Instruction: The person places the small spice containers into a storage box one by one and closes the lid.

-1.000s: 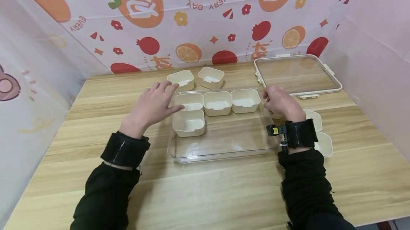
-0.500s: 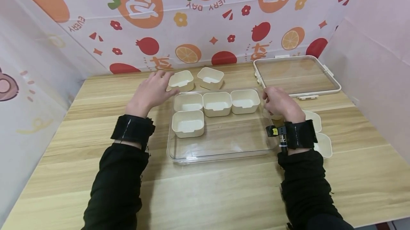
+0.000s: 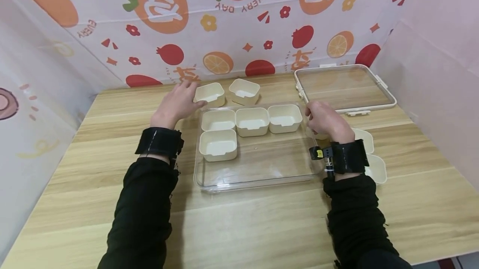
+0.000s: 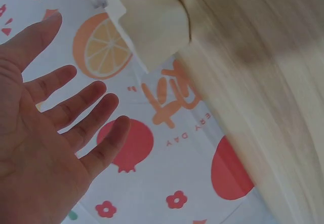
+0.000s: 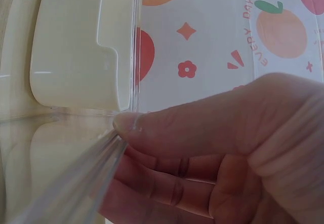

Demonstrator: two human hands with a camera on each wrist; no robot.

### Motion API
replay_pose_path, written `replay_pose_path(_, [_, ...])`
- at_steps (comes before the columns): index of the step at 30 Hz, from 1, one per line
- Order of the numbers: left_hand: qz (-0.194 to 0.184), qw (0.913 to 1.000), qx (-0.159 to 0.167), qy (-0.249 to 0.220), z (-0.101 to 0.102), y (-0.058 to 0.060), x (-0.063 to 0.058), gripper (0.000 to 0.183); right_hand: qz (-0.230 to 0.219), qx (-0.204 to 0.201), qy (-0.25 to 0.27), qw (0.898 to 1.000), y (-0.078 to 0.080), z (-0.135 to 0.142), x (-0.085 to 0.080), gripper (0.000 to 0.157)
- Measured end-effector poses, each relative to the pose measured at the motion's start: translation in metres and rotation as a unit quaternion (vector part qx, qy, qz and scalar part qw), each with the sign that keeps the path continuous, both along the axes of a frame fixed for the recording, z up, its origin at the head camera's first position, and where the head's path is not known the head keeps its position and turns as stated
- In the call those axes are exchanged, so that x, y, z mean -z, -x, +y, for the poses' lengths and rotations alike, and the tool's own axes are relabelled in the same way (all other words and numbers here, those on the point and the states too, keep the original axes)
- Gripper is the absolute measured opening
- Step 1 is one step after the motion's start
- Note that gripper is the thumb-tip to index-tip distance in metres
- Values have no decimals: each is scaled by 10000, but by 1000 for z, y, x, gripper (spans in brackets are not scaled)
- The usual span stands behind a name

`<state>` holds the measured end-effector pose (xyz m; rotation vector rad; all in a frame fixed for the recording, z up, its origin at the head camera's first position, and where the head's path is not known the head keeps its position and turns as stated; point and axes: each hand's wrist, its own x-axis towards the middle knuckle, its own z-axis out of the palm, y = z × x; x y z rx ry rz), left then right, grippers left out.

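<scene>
My right hand [image 3: 326, 120] pinches the right wall of a clear plastic bin [image 3: 277, 156], thumb inside and fingers outside, as the right wrist view shows. Inside the bin, three small cream boxes stand in a row along the back, the right one [image 3: 285, 118] nearest that hand. Another cream box [image 3: 218, 146] sits in front of the row's left end. Beyond the bin's back left corner, my left hand [image 3: 177, 102] is at the left side of a loose cream box [image 3: 210, 95]. Its fingers are spread and relaxed in the left wrist view, with that box [image 4: 152, 24] past the thumb.
One more cream box [image 3: 245, 92] stands behind the bin. A clear lid with a cream frame [image 3: 346, 88] lies at the back right. Further cream boxes [image 3: 375, 169] are partly hidden by the right arm. A fruit-print curtain [image 3: 224, 28] hangs along the table's back edge.
My left hand has moved back and to the left, from over the bin's back left boxes to beside the loose box behind it. The right hand has kept its place on the bin wall.
</scene>
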<state>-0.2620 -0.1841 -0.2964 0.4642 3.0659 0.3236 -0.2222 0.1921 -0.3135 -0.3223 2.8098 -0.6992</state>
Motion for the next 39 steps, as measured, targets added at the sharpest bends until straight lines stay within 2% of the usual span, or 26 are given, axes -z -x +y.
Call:
replay_pose_path(7, [-319, 9995, -62, -27, 0, 12, 5, 66, -69, -98, 21, 9999, 0, 0, -1, 20])
replay_pose_path(18, [-643, 9978, -97, -124, 3, 25, 8, 73, -65, -20, 61, 10000, 1, 0, 1, 21])
replay_pose_path(25, [-1029, 9942, -196, -249, 5, 30, 13, 78, -37, -44, 16, 10000, 3, 2, 2, 21])
replay_pose_path(32, [-1110, 9930, -214, -345, 7, 35, 21, 74, -10, -1, -95, 10000, 3, 5, 1, 22])
replay_pose_path(39, [-1191, 9914, -343, -415, 1, 36, 27, 76, 67, -60, -100, 9999, 4, 3, 2, 21])
